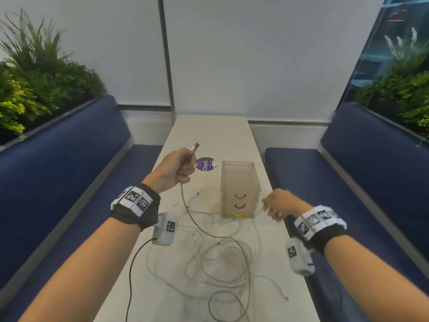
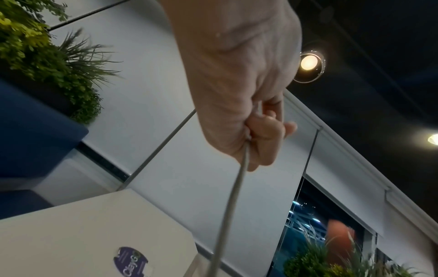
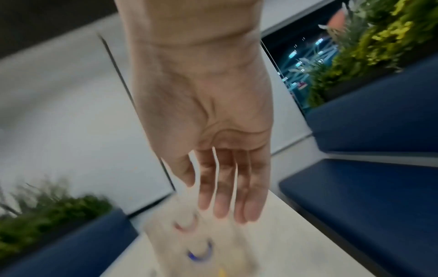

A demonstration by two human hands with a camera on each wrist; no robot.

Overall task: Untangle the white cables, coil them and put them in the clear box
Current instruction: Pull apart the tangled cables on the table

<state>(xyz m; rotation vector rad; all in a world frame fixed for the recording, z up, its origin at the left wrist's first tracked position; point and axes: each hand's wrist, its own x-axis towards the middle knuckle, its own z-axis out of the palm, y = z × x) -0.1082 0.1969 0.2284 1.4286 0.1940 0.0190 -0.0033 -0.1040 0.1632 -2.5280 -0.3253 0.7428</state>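
Observation:
A loose tangle of white cables (image 1: 220, 259) sprawls over the near half of the white table (image 1: 209, 131). My left hand (image 1: 184, 170) is raised above it, fist curled round one greyish cable (image 1: 192, 219) just below its metal USB plug (image 1: 195, 146), which sticks up out of the fist. In the left wrist view, the cable (image 2: 234, 196) hangs down from the curled left hand (image 2: 260, 129). The clear box (image 1: 239, 189) stands upright mid-table, with red, blue and yellow arcs showing at its wall. My right hand (image 1: 274, 205) hovers right of the box. Its fingers (image 3: 225, 198) are straight and hold nothing.
A round purple sticker (image 1: 205, 164) lies on the table left of the box. Blue padded benches (image 1: 69, 182) flank the narrow table, with planters (image 1: 34, 89) behind them. A white wall closes the far end. A black lead (image 1: 132, 275) trails from my left wrist camera.

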